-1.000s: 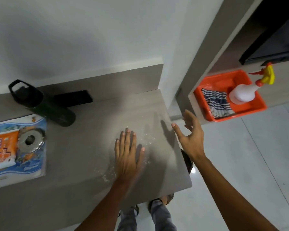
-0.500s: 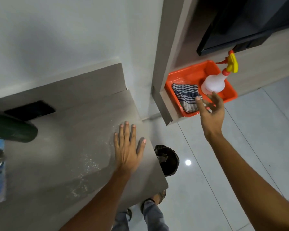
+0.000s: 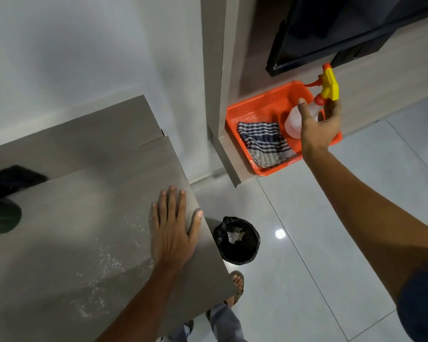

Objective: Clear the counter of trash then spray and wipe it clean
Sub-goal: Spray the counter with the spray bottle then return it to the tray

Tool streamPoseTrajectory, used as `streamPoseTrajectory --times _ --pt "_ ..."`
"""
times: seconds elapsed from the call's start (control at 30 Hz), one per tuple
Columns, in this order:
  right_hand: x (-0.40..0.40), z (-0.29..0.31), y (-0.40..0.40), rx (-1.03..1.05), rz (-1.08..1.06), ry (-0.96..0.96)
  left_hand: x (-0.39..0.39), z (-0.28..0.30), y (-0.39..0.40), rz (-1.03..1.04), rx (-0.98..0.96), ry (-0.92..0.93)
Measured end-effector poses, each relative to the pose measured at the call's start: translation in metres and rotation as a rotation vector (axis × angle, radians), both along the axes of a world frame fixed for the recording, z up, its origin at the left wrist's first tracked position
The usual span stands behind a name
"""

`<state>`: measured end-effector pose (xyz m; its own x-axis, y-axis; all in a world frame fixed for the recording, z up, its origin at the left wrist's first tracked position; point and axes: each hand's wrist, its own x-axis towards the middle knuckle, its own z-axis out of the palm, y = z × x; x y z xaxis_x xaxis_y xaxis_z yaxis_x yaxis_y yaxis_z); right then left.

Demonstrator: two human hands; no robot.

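My left hand (image 3: 173, 230) lies flat, fingers apart, on the grey counter (image 3: 72, 193) near its right edge. White specks (image 3: 104, 265) are scattered on the counter left of that hand. My right hand (image 3: 319, 127) is stretched out to the orange tray (image 3: 257, 104) on a low shelf. Its thumb and fingers sit either side of the neck of the white spray bottle (image 3: 292, 122) with the yellow trigger, not clearly closed on it. A striped cloth (image 3: 265, 141) lies folded in the tray.
A black-lined trash bin (image 3: 236, 240) with crumpled paper inside stands on the tiled floor below the counter's corner. A dark green bottle (image 3: 0, 215) lies at the counter's left edge, behind it a black socket plate (image 3: 13, 178). A black screen (image 3: 331, 28) hangs above the tray.
My right hand has travelled from beside the counter out to the tray and reached the spray bottle. The view has swung right. My left hand has stayed flat on the counter.
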<state>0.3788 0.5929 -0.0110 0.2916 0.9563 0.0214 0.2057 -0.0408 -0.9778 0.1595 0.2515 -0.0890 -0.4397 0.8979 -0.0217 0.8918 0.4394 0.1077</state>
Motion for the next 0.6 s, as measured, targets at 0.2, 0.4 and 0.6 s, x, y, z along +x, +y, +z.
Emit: streamPoseTrajectory --times 0.2,0.4,0.6 --pt "0.0 0.003 0.032 -0.013 -0.041 0.044 0.002 0.006 0.002 0.002 -0.024 -0.019" --pt "0.001 0.015 0.053 -0.051 0.099 0.021 0.003 0.007 0.003 0.0 0.03 -0.06" --pt "-0.002 0.016 0.058 -0.108 0.133 0.025 0.001 -0.001 0.002 0.006 0.074 -0.012"
